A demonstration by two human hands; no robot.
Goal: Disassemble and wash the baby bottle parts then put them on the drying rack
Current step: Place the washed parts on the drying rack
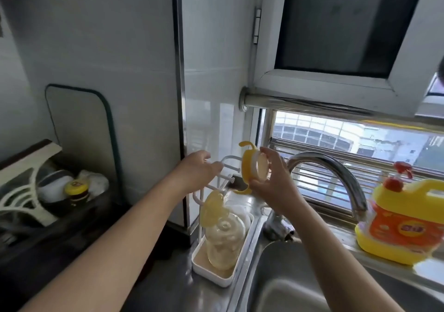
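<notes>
A steel sink [300, 287] is seen nearest, lower right, set into a grey surface [168, 295]. Two bare forearms are stretched forward past it.

A white drying rack [209, 277] is placed on the surface just left of the sink. A clear bottle [225, 242] is stood upside down in the rack's tray. A pale yellow see-through cap [212, 212] is hung on a lower peg, touching the upturned end of the bottle.

Further back, the left grip [198, 168] is held at the rack's upper white pegs [231, 167], fingertips at one peg. Whether that peg is pinched or only touched cannot be told.

The right grip [274, 184] is raised just right of the pegs and is closed around a yellow handle ring [249, 167]. The thumb is placed under the ring and the fingers over its top edge. The ring's opening is turned towards the camera, and one curved handle is seen above and one below. The ring is held in the air, apart from the rack.

A curved chrome tap [336, 169] is seen behind the right grip. A yellow detergent jug [406, 225] with a red pump is stood on the ledge at right, below a window [336, 23]. Far left, a jar with a yellow lid [77, 189] is set among dishes.
</notes>
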